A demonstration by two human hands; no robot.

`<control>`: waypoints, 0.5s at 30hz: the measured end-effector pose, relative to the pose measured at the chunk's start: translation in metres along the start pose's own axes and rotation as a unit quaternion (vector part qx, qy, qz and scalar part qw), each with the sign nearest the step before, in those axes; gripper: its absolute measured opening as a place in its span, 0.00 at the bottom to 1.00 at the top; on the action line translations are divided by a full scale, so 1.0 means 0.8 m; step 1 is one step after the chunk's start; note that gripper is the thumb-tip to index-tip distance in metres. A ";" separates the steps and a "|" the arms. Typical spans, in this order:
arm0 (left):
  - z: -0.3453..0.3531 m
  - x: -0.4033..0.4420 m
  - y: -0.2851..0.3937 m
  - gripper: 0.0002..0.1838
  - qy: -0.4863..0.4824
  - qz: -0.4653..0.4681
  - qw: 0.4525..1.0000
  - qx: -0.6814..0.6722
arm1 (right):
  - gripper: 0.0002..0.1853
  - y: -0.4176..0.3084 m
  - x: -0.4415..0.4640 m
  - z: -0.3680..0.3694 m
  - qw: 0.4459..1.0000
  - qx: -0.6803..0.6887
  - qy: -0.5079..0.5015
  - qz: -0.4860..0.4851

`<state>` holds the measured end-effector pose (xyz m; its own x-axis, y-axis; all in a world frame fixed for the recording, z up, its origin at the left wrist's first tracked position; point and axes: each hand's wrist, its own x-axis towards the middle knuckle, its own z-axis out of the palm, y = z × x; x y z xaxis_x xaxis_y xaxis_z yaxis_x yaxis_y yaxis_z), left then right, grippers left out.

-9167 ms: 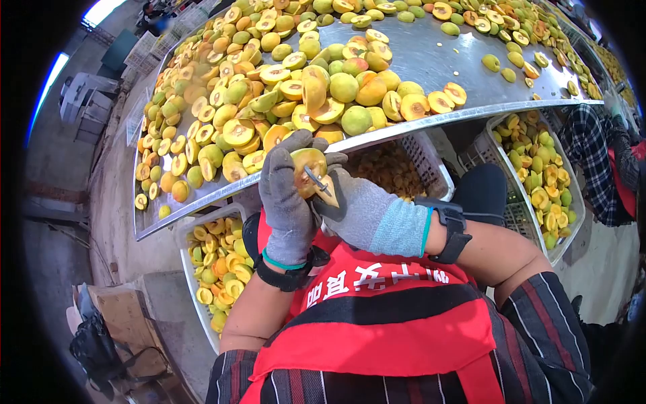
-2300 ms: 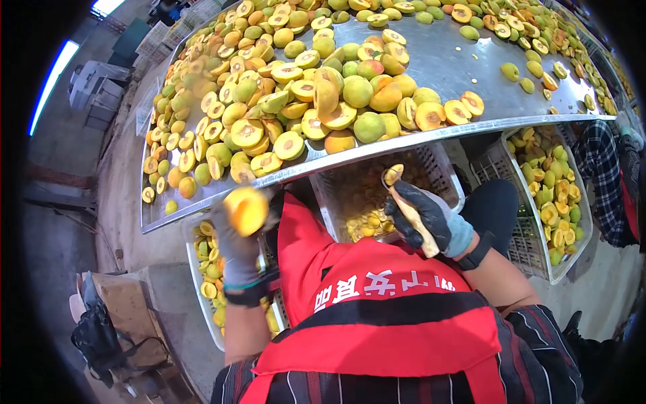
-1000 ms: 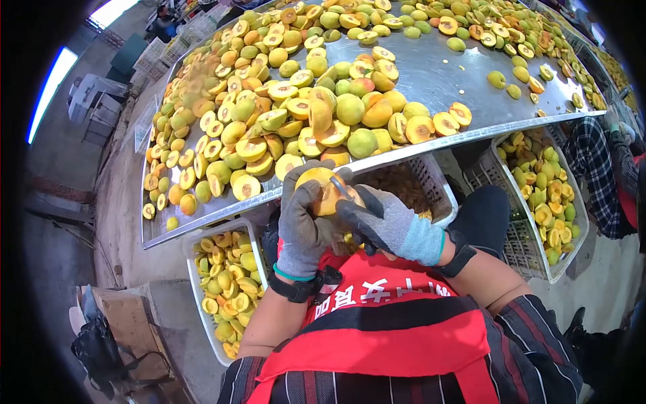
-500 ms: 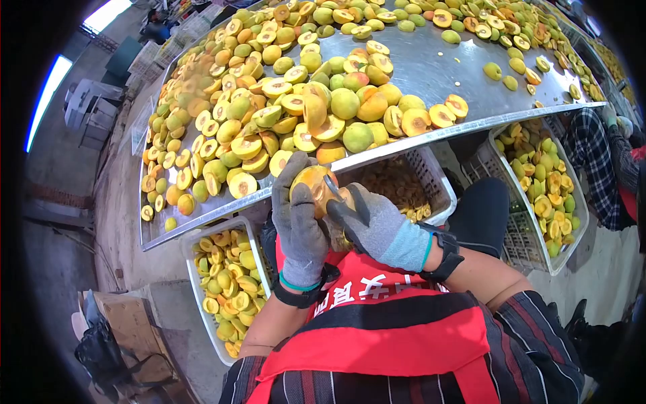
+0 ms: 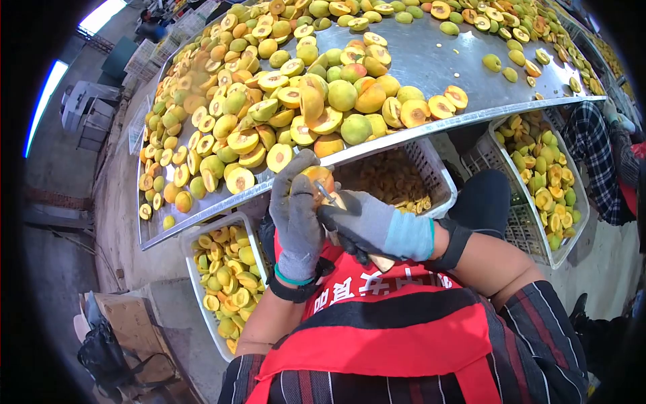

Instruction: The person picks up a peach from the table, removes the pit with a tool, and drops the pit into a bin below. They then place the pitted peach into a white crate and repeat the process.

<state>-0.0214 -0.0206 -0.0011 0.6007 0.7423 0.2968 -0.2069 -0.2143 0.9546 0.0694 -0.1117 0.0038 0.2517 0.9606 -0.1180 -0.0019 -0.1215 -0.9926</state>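
Steadying the wood-handled metal tool (image 5: 326,192), clamped in grey-gloved right fingers (image 5: 332,218), is advised; yellow-orange fruit (image 5: 318,176) is clamped in grey-gloved left fingers (image 5: 303,202).

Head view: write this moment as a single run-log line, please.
left hand: holds cut fruit | right hand: holds pale-handled tool, metal tip at fruit | table: heaped fruit, many halved | left-side crate: fruit halves

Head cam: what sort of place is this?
Probably a fruit-processing workshop: a large metal table heaped with fruit, much of it halved; plastic crates of more cut fruit below its near edge; and another person in plaid near its right end.
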 end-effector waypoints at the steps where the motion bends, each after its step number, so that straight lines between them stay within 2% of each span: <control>1: 0.003 0.001 0.005 0.17 0.008 -0.047 0.996 -0.076 | 0.14 -0.014 0.002 -0.006 0.990 0.064 -0.055 0.116; 2: -0.001 0.005 0.003 0.17 0.007 -0.048 0.996 -0.076 | 0.14 -0.021 0.003 -0.010 0.959 0.126 -0.108 0.229; 3: -0.008 0.010 0.000 0.17 -0.029 -0.026 0.998 -0.044 | 0.14 -0.022 -0.003 -0.007 0.980 0.086 -0.078 0.160; 4: -0.012 0.014 -0.002 0.17 -0.066 -0.003 0.998 -0.013 | 0.14 0.004 0.002 -0.001 0.980 0.088 -0.077 0.160; 5: -0.009 0.015 0.001 0.17 -0.072 -0.025 0.997 -0.017 | 0.14 0.053 0.015 0.008 0.989 -0.144 -0.013 -0.031; 6: -0.009 0.013 -0.001 0.17 -0.072 -0.027 0.997 -0.016 | 0.13 0.091 0.025 0.016 0.904 -0.364 0.052 -0.219; 7: -0.011 0.014 -0.004 0.18 -0.074 -0.046 0.996 -0.021 | 0.14 0.104 0.031 0.020 0.879 -0.373 0.081 -0.286; 8: -0.012 0.014 -0.006 0.18 -0.077 -0.065 0.995 -0.027 | 0.14 0.073 0.022 0.012 0.880 -0.372 0.084 -0.285; 9: -0.014 0.016 -0.008 0.18 -0.078 -0.067 0.994 -0.027 | 0.14 0.013 0.008 -0.002 0.978 -0.191 -0.031 -0.076; 10: -0.017 0.018 -0.010 0.19 -0.092 -0.056 0.994 -0.013 | 0.14 -0.019 0.001 -0.011 0.980 0.008 -0.145 0.139; 11: -0.018 0.019 -0.010 0.20 -0.105 -0.044 0.993 0.001 | 0.12 -0.010 0.002 -0.012 0.961 0.124 -0.189 0.160; 12: -0.019 0.020 -0.011 0.20 -0.104 -0.044 0.994 0.002 | 0.12 -0.007 0.002 -0.015 0.961 0.124 -0.191 0.159; 14: -0.020 0.022 -0.011 0.20 -0.114 0.026 0.991 0.061 | 0.12 -0.003 -0.001 -0.021 0.943 0.210 -0.242 0.092; 15: -0.019 0.022 -0.011 0.20 -0.115 0.026 0.991 0.061 | 0.14 -0.003 -0.002 -0.020 0.933 0.251 -0.231 0.117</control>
<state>-0.0206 0.0043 -0.0045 0.7552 0.5667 0.3296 -0.1548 -0.3344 0.9296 0.0845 -0.1170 0.0071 -0.2564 0.9418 -0.2174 -0.4870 -0.3202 -0.8126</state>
